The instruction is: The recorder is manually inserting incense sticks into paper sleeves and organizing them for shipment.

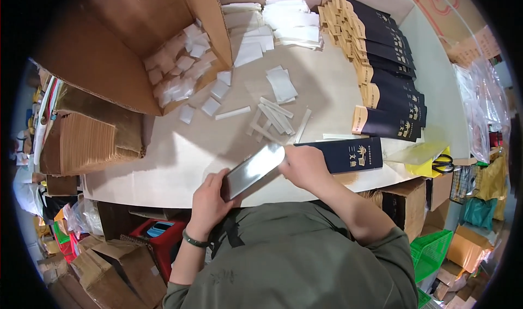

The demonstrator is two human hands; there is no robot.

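Note:
A long, flat, glossy silver-grey case (253, 171) with a rounded end is held at a slant above the table's near edge. Its exact kind does not show. My left hand (210, 201) is closed round its lower left end, thumb and fingers along its sides. At the upper right end, my right hand (306, 166) is curled closed against the case, its fingertips mostly hidden. A dark navy card sleeve (351, 155) with gold print lies flat on the table, partly behind my right hand. White paper strips (276, 116) lie loosely just beyond the case.
An open cardboard box (98, 64) of small white packets (185, 64) stands at left. White paper stacks (291, 23) sit at the back, overlapping navy sleeves (389, 91) at back right. Black-handled scissors (442, 164) lie by a yellow packet (422, 164) at right.

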